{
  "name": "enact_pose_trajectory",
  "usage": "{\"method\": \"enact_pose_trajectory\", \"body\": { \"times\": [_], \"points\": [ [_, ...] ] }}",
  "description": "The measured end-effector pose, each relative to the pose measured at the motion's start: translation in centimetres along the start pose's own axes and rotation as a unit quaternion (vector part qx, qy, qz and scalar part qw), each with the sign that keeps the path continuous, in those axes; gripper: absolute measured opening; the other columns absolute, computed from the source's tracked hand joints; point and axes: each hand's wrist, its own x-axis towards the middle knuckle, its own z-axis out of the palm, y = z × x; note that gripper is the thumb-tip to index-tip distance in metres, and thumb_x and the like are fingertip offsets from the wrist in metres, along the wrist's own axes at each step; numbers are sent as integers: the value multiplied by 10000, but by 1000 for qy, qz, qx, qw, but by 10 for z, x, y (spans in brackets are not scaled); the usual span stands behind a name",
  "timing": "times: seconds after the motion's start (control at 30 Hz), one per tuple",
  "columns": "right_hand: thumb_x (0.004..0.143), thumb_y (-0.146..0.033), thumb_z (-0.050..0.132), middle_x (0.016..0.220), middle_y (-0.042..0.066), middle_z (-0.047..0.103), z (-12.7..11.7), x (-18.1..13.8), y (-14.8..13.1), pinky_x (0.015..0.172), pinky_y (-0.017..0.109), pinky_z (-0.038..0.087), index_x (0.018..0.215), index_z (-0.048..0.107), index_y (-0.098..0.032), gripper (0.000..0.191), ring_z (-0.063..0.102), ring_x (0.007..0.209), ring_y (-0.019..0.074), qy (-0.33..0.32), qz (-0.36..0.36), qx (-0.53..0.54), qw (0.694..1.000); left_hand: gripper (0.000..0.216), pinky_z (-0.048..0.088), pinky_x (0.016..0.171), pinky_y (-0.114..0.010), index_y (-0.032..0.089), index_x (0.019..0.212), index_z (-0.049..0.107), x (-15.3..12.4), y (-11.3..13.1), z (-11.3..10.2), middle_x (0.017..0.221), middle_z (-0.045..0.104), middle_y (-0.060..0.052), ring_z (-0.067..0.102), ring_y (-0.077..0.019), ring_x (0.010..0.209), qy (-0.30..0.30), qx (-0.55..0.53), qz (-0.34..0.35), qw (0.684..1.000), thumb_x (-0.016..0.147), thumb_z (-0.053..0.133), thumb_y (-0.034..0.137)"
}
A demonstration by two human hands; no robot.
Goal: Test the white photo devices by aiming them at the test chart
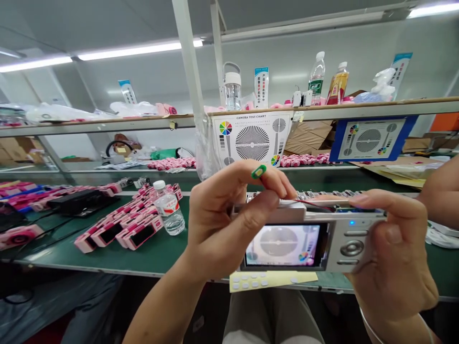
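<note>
A silver digital camera (332, 243) is held up in front of me, its back turned my way. Its lit screen (283, 243) displays the test chart, and a blue light glows above the buttons. The top is uncovered, with thin wires and a bit of circuit board in sight. My left hand (229, 220) grips the left end, thumb on the upper edge. A small green board (258, 171) with a pale square sits by its index finger, on a dark red wire. My right hand (398, 243) clasps the right end, index finger on the top edge.
Behind the camera hangs a camera test chart (252, 138); a second chart (369, 139) is farther right. Rows of pink cameras (122, 220) and a water bottle (168, 210) stand left on the green bench. A yellow sheet (272, 279) lies at the front edge. Another person's arm (439, 196) shows right.
</note>
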Motion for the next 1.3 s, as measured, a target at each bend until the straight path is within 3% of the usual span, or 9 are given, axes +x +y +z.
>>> {"method": "enact_pose_trajectory", "body": {
  "times": [0.23,0.57,1.03,1.3],
  "points": [
    [920,-307,402,934,27,637,1,-6,-13,624,365,545,1048,560,-306,203,643,886,227,1,-4,14,1000,103,504,747,-293,148,794,628,-2,17,5,722,592,-7,586,-130,712,5,8,11,1000,844,540,129],
    [917,-282,407,908,37,659,0,-6,-27,695,399,544,1046,566,-275,204,638,880,228,-2,-34,15,999,85,492,791,-321,181,801,630,-5,31,8,719,596,9,607,-140,708,19,33,21,999,836,560,149],
    [921,-276,411,861,18,635,2,-7,-27,650,357,543,1032,583,-283,205,647,841,208,9,-44,16,999,101,502,792,-306,195,812,631,-7,35,9,722,589,18,600,-129,714,16,36,26,999,844,551,141],
    [916,-285,405,882,32,647,0,-8,-29,628,408,519,1029,569,-274,200,640,828,244,0,-71,-20,997,53,515,749,-350,191,801,646,-7,32,9,699,599,9,606,-153,673,29,39,53,997,819,598,181]
  ]
}}
